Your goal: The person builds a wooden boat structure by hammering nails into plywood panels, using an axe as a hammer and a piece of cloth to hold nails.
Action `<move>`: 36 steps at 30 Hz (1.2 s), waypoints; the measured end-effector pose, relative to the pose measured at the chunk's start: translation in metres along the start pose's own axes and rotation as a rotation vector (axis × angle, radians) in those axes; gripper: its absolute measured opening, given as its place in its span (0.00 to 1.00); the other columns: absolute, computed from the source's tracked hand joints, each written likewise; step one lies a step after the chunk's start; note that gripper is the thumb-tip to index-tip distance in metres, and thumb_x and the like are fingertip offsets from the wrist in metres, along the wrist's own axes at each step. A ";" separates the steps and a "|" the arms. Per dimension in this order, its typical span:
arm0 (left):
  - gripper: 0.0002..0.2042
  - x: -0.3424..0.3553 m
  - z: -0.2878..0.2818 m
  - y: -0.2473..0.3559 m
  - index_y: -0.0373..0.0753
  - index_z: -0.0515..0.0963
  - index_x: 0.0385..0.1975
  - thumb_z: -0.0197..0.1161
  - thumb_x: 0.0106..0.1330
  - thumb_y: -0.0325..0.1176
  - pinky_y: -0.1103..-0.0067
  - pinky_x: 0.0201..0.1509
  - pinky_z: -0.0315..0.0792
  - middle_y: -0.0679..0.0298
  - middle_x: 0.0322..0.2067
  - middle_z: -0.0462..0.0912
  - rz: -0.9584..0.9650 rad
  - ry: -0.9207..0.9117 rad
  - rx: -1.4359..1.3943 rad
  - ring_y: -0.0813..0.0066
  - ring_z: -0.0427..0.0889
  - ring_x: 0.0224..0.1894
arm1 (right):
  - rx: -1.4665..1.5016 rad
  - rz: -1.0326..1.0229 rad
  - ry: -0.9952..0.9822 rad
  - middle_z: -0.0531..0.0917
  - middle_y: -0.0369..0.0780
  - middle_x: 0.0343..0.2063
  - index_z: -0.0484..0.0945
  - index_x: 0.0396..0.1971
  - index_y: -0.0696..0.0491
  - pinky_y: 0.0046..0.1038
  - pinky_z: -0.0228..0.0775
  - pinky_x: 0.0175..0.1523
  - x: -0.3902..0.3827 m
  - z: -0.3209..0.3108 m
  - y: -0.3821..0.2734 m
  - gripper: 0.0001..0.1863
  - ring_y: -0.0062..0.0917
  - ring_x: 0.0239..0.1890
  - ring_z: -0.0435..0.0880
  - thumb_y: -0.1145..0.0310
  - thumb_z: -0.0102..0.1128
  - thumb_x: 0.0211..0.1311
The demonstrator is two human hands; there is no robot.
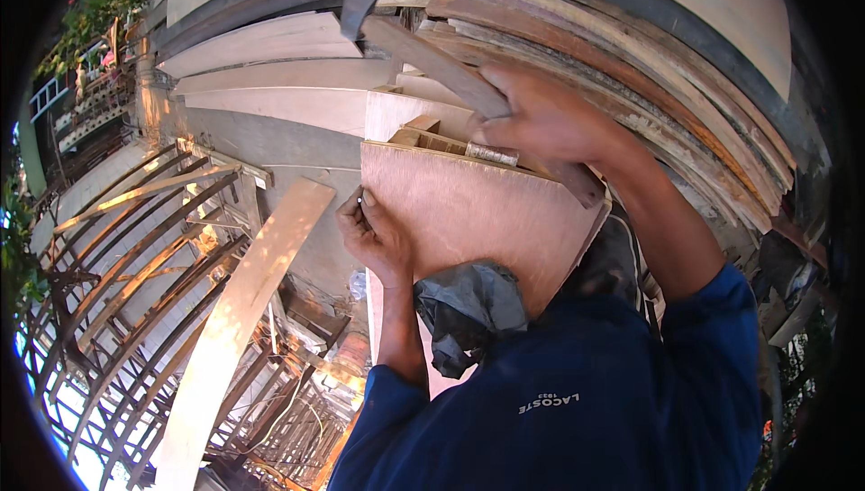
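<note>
My right hand [545, 122] grips the wooden handle of a hatchet [441, 63]. Its grey metal head is raised at the upper middle, above the wooden pieces. Below it stands a reddish plywood panel [487, 212], the front face of a box-like wooden piece with small blocks [423, 131] along its inner top. Against the panel's left edge, near the upper corner, my left hand [374, 237] is closed in a pinch. A tiny pale speck shows between thumb and finger, too small to name. A crumpled dark plastic bag [468, 306] lies against the panel near my chest.
Stacked long boards [622, 68] lie at the far right. Pale plywood sheets [270, 86] extend behind the box to the left. A long narrow plywood strip [243, 311] slants at the left, beside a slatted wooden frame [135, 266].
</note>
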State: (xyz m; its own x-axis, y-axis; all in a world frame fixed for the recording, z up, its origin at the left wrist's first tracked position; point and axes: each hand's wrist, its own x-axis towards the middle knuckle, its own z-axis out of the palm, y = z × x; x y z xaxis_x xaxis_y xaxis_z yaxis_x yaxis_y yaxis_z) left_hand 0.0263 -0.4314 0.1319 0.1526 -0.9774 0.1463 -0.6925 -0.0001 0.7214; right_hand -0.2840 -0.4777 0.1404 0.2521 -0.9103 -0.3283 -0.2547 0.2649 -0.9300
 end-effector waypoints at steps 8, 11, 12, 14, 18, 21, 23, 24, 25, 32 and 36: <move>0.12 -0.003 -0.001 0.010 0.29 0.79 0.47 0.61 0.80 0.34 0.78 0.48 0.77 0.57 0.42 0.82 -0.046 -0.014 0.011 0.75 0.82 0.42 | -0.238 -0.056 -0.325 0.86 0.58 0.40 0.80 0.46 0.64 0.43 0.76 0.52 0.096 0.040 0.005 0.30 0.50 0.45 0.86 0.63 0.78 0.44; 0.12 -0.005 0.000 0.012 0.29 0.79 0.47 0.60 0.80 0.34 0.78 0.49 0.76 0.58 0.43 0.82 -0.033 -0.015 0.014 0.76 0.81 0.42 | -0.316 -0.097 -0.266 0.86 0.58 0.40 0.80 0.46 0.64 0.42 0.76 0.52 0.100 0.053 0.008 0.30 0.50 0.45 0.87 0.65 0.78 0.42; 0.12 -0.007 -0.001 0.011 0.30 0.79 0.48 0.60 0.80 0.34 0.78 0.49 0.76 0.58 0.42 0.82 -0.016 -0.006 0.004 0.76 0.81 0.42 | -0.251 -0.156 -0.224 0.86 0.57 0.41 0.79 0.48 0.64 0.42 0.76 0.52 0.097 0.053 0.010 0.31 0.50 0.45 0.87 0.66 0.78 0.42; 0.12 -0.007 -0.003 0.008 0.30 0.78 0.48 0.60 0.80 0.34 0.78 0.49 0.76 0.58 0.42 0.82 -0.013 -0.003 -0.010 0.76 0.81 0.43 | -0.182 -0.217 -0.187 0.86 0.57 0.41 0.79 0.49 0.63 0.42 0.77 0.52 0.095 0.054 0.011 0.32 0.50 0.44 0.87 0.66 0.78 0.43; 0.11 -0.005 -0.003 0.009 0.30 0.78 0.48 0.59 0.81 0.34 0.78 0.49 0.75 0.58 0.43 0.82 -0.023 -0.017 0.005 0.76 0.80 0.45 | -0.038 -0.272 -0.316 0.86 0.55 0.42 0.75 0.56 0.61 0.39 0.76 0.52 0.095 0.047 0.005 0.34 0.42 0.46 0.87 0.68 0.76 0.46; 0.11 -0.004 -0.006 0.010 0.30 0.78 0.48 0.59 0.81 0.34 0.78 0.50 0.75 0.58 0.42 0.82 -0.016 -0.037 0.035 0.76 0.80 0.45 | 0.108 -0.324 -0.394 0.86 0.54 0.43 0.73 0.58 0.60 0.37 0.75 0.53 0.100 0.054 0.020 0.33 0.39 0.48 0.86 0.69 0.74 0.50; 0.11 -0.003 -0.005 0.016 0.30 0.77 0.48 0.59 0.81 0.34 0.78 0.50 0.75 0.58 0.42 0.82 -0.012 -0.048 0.045 0.75 0.80 0.45 | 0.197 -0.365 -0.405 0.86 0.54 0.43 0.73 0.58 0.59 0.37 0.75 0.54 0.103 0.060 0.033 0.32 0.38 0.49 0.86 0.69 0.72 0.52; 0.11 -0.004 -0.005 0.017 0.30 0.77 0.48 0.59 0.81 0.34 0.78 0.51 0.75 0.58 0.42 0.82 -0.019 -0.041 0.055 0.75 0.80 0.45 | 0.186 -0.353 -0.398 0.86 0.53 0.44 0.72 0.59 0.59 0.36 0.75 0.54 0.103 0.062 0.030 0.31 0.39 0.49 0.86 0.70 0.72 0.54; 0.11 -0.005 -0.006 0.017 0.30 0.77 0.48 0.59 0.81 0.34 0.78 0.51 0.75 0.58 0.42 0.82 -0.020 -0.044 0.065 0.75 0.80 0.45 | 0.176 -0.339 -0.390 0.87 0.52 0.45 0.72 0.59 0.59 0.36 0.75 0.54 0.102 0.063 0.028 0.30 0.40 0.49 0.86 0.70 0.71 0.55; 0.09 -0.014 -0.005 0.004 0.29 0.77 0.49 0.59 0.80 0.29 0.74 0.57 0.76 0.53 0.47 0.84 -0.010 -0.016 0.072 0.71 0.82 0.49 | 0.105 -0.372 -0.300 0.87 0.48 0.50 0.71 0.59 0.59 0.36 0.75 0.57 0.113 0.075 0.036 0.30 0.39 0.50 0.86 0.69 0.72 0.57; 0.06 -0.019 -0.002 0.004 0.28 0.76 0.48 0.58 0.79 0.24 0.71 0.63 0.75 0.49 0.51 0.85 0.082 0.027 0.092 0.66 0.84 0.54 | 0.152 -0.324 -0.312 0.86 0.48 0.51 0.71 0.59 0.60 0.36 0.74 0.60 0.110 0.074 0.037 0.29 0.38 0.53 0.85 0.72 0.71 0.58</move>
State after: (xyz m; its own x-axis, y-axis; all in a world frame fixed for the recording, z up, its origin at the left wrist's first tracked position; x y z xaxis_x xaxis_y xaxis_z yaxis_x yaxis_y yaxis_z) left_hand 0.0217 -0.4122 0.1332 0.1102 -0.9690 0.2213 -0.7648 0.0596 0.6415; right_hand -0.1968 -0.5441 0.0573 0.5705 -0.8208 -0.0294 0.0169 0.0476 -0.9987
